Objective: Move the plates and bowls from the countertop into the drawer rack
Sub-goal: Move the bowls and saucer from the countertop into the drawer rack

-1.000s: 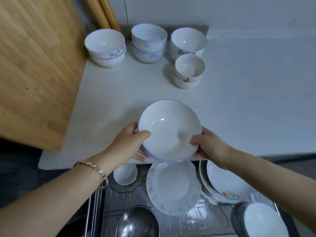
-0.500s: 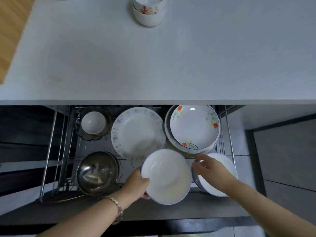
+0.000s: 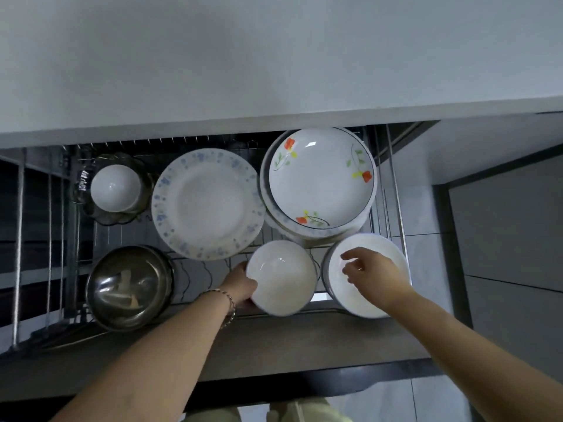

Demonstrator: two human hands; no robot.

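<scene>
The drawer rack [image 3: 195, 278] holds one blue-speckled plate [image 3: 208, 204], one stack of flowered plates [image 3: 321, 181] and one steel bowl [image 3: 129, 287]. My left hand [image 3: 240, 285] grips the white bowl [image 3: 281, 277] by its left rim, mouth up, at the rack's front. My right hand [image 3: 374, 277] hovers, fingers loosely spread.

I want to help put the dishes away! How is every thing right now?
Drawer rack, pulled open.
White bowl, upright, held at its edge.
Left hand, gripping that bowl.
White plates, stacked.
Right hand, open above those plates.
Flower plate, on top of a stack.
Blue-dotted plate, lying flat.
Small bowl, sitting in a glass dish.
Metal bowl, upright.
</scene>
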